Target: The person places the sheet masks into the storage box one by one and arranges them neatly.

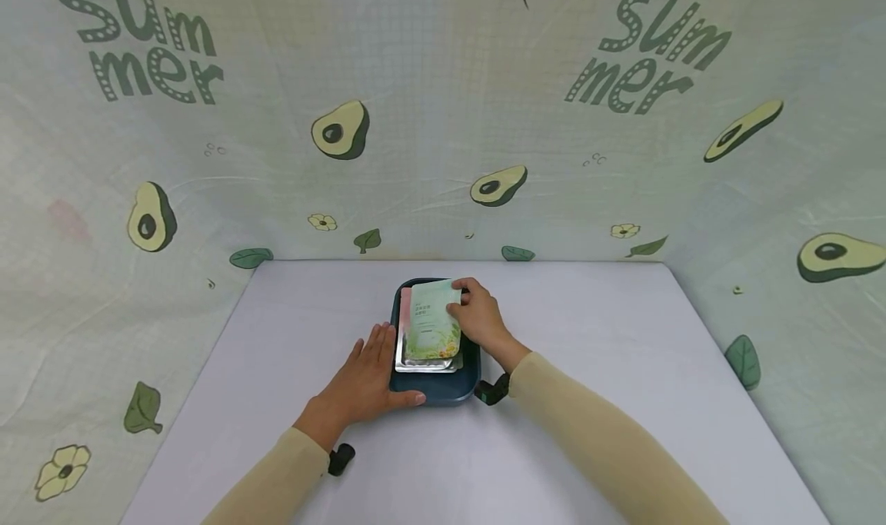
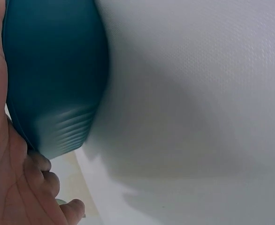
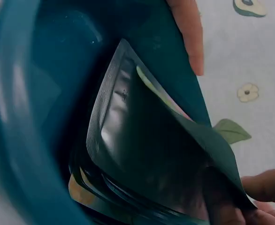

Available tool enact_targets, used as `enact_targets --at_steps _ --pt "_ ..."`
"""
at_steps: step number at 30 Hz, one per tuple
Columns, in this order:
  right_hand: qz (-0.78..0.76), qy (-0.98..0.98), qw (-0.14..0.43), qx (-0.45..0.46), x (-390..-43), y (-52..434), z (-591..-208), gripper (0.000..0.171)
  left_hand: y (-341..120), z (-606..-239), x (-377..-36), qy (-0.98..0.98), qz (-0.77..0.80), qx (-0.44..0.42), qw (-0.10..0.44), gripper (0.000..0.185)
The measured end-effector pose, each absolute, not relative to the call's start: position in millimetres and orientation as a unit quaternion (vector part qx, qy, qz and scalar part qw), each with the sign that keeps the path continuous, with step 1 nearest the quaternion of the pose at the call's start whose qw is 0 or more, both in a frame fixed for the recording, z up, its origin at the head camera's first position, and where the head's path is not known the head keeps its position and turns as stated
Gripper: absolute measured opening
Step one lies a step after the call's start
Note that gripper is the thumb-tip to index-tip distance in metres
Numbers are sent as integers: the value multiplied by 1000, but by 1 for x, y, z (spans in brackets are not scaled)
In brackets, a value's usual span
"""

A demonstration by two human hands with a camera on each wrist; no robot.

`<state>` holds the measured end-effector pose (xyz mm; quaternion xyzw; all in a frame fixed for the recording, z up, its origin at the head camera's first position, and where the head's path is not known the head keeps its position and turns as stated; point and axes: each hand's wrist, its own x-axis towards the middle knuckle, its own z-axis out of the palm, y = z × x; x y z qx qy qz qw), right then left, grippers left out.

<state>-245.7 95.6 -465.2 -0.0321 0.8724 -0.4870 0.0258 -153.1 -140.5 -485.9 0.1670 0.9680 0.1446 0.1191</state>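
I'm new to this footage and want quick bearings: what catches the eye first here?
At the middle of the white table sits a dark teal tray holding a stack of flat sachets. The right hand pinches the top green-and-white sachet at its far corner, while the left hand rests flat against the tray's near left side. Behind hangs an avocado-print "Summer" backdrop.

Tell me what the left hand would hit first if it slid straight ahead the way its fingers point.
Probably nothing soon: the left hand lies beside the teal tray, fingers pointing along its left wall over bare table; depth is uncertain.
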Motion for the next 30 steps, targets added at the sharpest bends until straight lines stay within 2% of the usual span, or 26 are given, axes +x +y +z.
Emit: enact_targets --at_steps 9,19,24,30 --pt "-324 942 34 -78 -249 87 -462 47 -141 -485 -155 971 118 180 102 134" --pt "-298 948 52 -97 -248 87 -458 54 -142 -484 -155 970 122 181 107 134" --pt "-289 949 53 -112 -242 88 -448 52 -143 -482 -152 972 125 170 102 132" --pt "-361 924 6 -127 -233 103 -452 50 -144 -480 -149 978 93 167 90 128"
